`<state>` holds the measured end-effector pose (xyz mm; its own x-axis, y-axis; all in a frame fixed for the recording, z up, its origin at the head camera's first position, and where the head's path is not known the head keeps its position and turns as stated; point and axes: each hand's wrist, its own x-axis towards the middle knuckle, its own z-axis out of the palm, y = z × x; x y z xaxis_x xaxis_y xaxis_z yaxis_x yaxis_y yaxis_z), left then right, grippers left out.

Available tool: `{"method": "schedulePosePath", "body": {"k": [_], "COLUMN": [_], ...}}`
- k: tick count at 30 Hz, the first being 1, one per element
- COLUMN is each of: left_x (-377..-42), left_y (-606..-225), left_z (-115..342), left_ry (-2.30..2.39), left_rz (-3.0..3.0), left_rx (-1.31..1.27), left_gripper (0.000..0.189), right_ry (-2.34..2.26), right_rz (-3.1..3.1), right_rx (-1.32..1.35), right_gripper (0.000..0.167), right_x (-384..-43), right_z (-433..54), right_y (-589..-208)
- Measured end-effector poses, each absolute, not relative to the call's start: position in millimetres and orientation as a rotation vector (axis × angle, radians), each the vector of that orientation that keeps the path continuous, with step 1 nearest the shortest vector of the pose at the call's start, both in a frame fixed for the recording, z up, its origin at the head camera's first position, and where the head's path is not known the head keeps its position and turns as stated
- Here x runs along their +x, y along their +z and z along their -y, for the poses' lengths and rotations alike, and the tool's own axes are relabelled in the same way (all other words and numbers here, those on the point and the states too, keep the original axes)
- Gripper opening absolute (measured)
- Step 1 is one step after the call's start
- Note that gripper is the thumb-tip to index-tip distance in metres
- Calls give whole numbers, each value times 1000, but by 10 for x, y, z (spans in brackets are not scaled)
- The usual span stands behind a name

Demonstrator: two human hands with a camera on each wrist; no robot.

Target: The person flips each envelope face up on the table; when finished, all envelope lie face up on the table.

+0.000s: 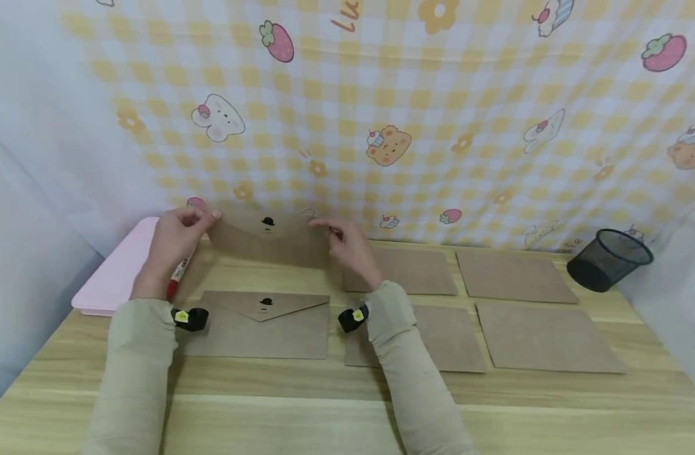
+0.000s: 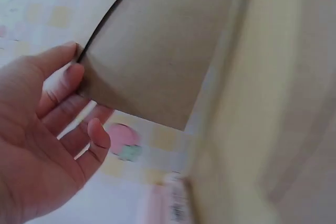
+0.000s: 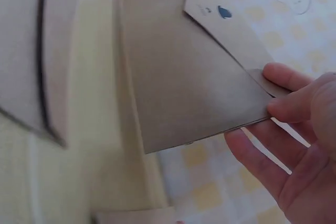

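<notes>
A brown kraft paper envelope (image 1: pixel 270 243), its pointed flap printed with a black bowler hat, is held up at the back of the table. My left hand (image 1: pixel 174 243) pinches its upper left corner, thumb on the near face. At the upper right corner, my right hand (image 1: pixel 352 249) grips the paper between thumb and fingers. The right wrist view shows the envelope's front (image 3: pixel 173 61) with its flap folded down. Nearer to me, a second hat-printed envelope (image 1: pixel 268 338) lies flat between my forearms.
Several brown envelopes (image 1: pixel 546 341) lie in rows on the right, partly covered by my right forearm. A black mesh pen cup (image 1: pixel 609 259) leans at the far right. Left of the envelopes are a pink case (image 1: pixel 117 272) and a red-capped marker (image 1: pixel 175 281). Behind hangs a checked cloth (image 1: pixel 336 95).
</notes>
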<state>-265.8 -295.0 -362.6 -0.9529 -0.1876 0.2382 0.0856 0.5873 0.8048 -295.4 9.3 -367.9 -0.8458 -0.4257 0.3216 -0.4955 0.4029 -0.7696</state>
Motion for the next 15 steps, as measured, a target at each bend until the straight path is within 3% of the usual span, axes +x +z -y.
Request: {"method": "schedulePosePath", "body": {"k": [15], "left_x": [-2583], "left_y": [-3395], "left_z": [2931], "left_ry": [-901], "left_rz": [2727], "left_rx": [-97], "left_gripper": [30], "right_ry": [1330], "right_rz": [2593], "right_rx": [726], "right_gripper": [26], "right_x": [-2948], "right_z": [-112], "right_y": [-3599]}}
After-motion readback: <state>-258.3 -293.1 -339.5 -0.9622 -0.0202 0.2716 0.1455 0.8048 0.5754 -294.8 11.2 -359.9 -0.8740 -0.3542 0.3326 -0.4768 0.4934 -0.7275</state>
